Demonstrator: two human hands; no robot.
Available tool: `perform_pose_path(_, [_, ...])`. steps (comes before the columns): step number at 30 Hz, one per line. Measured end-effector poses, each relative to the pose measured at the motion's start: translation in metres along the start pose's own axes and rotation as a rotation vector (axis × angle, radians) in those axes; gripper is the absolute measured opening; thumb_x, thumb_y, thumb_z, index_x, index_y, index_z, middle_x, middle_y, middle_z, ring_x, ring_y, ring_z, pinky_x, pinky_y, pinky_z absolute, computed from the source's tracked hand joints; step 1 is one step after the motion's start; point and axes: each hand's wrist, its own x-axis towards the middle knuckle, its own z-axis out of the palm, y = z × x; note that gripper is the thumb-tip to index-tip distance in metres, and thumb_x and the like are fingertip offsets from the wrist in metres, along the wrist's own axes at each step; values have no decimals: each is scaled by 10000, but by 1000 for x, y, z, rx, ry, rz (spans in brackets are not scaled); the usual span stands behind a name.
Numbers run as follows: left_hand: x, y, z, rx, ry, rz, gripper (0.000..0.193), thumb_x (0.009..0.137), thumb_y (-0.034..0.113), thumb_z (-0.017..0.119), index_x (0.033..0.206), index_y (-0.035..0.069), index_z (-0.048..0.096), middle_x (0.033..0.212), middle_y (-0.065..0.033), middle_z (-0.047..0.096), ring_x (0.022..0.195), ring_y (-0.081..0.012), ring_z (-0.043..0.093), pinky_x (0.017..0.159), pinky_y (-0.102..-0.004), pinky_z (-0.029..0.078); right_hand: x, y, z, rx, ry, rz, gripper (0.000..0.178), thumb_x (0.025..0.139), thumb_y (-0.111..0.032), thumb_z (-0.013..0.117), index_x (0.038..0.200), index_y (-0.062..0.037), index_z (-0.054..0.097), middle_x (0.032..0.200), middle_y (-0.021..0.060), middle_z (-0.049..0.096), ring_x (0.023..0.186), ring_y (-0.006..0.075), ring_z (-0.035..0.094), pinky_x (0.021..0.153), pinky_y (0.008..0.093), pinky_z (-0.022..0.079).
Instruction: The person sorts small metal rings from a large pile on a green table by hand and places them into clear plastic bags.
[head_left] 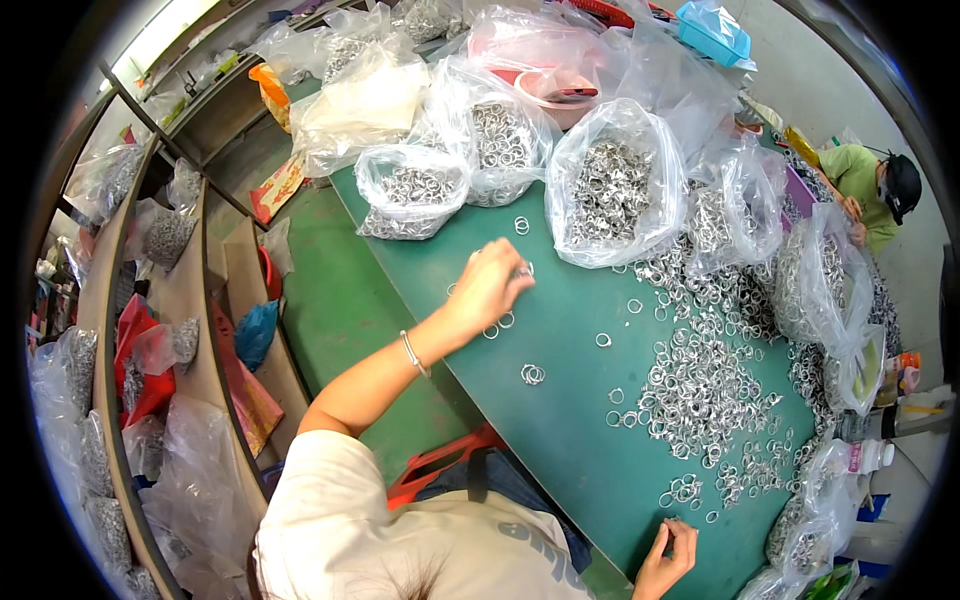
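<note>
Well left of the ring pile (700, 388), we see the left hand (490, 285) with fingertips pinched together, apparently on a ring (528, 268). A small cluster (532, 375) sits apart, left of the pile. Beyond the pile's left side, an open bag (562, 210) looks full. On the pile's near side, the right hand (669, 560) is loosely curled; hold, we can't tell. We judge few set apart, most left in the pile: shiny silver loops, jumbled.
</note>
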Motion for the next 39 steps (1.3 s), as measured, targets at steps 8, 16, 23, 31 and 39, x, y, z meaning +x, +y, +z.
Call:
perform_pose_path(8, [59,-68,16,98,-17,6,238,760,144,733,858,-5,575,906,-138,546,891,-322,539,789,-385,437,3,-4,1,3,-15,18,64,829,-35,648,859,20,658,817,176,637,734,355,592,729,409,482])
perform_pose_path(16, [16,-66,-16,59,48,-33,258,796,124,699,1006,12,600,976,-131,559,970,-302,543,881,-378,429,-4,5,4,-15,17,15,71,834,-36,646,870,24,661,842,180,648,745,355,600,736,407,488])
perform_pose_path(23, [-1,-46,-29,8,-239,-114,244,791,26,662,1027,-8,614,976,-142,555,929,-309,556,844,-377,455,4,-6,13,37,-33,13,78,836,-36,647,885,21,664,854,178,655,759,348,609,726,406,490])
perform_pose_path(31, [-22,-16,-28,-7,-435,19,295,788,-25,619,1081,5,595,1096,-143,554,1047,-319,521,904,-381,434,-2,-3,9,14,-10,11,64,834,-29,649,872,23,658,826,177,638,726,349,597,677,402,489])
perform_pose_path(39, [-51,-21,-53,115,-167,-195,367,781,35,677,1130,18,563,1117,-132,515,1039,-310,499,919,-384,419,2,-7,13,44,-9,-7,66,839,-33,647,872,23,657,801,182,622,702,350,583,650,405,482])
